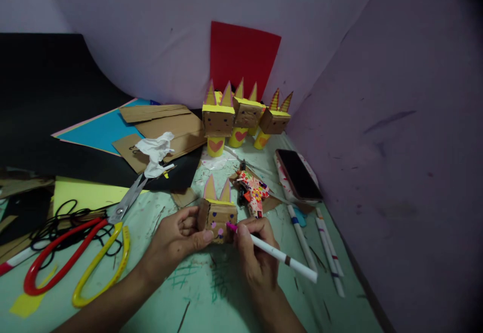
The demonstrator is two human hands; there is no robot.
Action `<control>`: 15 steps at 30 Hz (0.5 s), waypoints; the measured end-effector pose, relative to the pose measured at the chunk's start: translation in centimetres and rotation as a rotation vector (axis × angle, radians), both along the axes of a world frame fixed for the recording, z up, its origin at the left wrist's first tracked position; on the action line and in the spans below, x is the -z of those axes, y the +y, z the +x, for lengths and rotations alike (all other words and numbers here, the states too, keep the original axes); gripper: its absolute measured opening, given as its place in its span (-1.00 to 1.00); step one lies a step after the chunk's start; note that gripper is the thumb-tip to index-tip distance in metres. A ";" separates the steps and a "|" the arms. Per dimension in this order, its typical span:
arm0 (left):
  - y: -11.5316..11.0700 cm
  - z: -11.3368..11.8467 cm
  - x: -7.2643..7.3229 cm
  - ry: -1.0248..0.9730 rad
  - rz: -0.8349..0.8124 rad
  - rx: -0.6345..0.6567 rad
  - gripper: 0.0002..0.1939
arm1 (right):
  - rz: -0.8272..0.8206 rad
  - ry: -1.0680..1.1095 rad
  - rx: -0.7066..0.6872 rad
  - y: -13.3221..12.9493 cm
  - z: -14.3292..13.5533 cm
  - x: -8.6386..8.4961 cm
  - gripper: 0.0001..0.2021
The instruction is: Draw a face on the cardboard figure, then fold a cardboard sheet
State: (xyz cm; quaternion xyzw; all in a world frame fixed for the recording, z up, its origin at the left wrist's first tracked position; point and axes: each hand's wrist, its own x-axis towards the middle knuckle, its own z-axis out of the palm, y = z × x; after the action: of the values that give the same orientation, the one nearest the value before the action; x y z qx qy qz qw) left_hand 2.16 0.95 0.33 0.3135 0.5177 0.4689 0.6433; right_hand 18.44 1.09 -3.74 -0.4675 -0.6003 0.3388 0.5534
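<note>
A small cardboard box head (pixel 222 216) with two pointed ears, a yellow top strip, dark eye marks and a pink patch stands at the lower middle. My left hand (pixel 177 240) grips its left side, with the thumb on the lower front. Between the fingers of my right hand (pixel 258 252) is a white marker (pixel 281 256); its pink tip touches or nearly touches the right part of the box's face. Just behind the box lies a floral-patterned glue gun (pixel 254 191).
Several eared cardboard figures (pixel 218 121) stand at the back before a red sheet (pixel 241 56). Scissors (pixel 124 207) and black cord (pixel 71 222) lie left, near cardboard scraps (pixel 169 127). A phone (pixel 300 174) and more markers (pixel 330 247) are right.
</note>
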 end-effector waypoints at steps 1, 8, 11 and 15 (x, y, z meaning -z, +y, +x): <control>0.0 0.0 0.0 0.000 -0.004 -0.011 -0.34 | -0.019 -0.001 -0.008 -0.1 0.0 -0.1 -0.80; -0.1 -0.1 0.3 -0.008 0.003 0.006 -0.34 | -0.109 0.031 0.001 -0.6 -0.2 -1.0 -0.78; 0.0 -0.3 0.5 -0.012 0.026 0.046 -0.35 | -0.101 -0.013 -0.011 -0.5 0.0 -0.6 -0.81; 0.1 -0.4 0.5 -0.012 0.046 0.089 -0.35 | -0.082 -0.033 -0.001 -0.3 0.0 -0.4 -0.82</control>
State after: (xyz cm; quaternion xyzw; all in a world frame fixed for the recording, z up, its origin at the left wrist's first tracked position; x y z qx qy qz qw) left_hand 1.77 1.04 -0.14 0.3480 0.4884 0.4536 0.6592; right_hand 18.46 0.80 -3.35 -0.4950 -0.5954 0.3557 0.5234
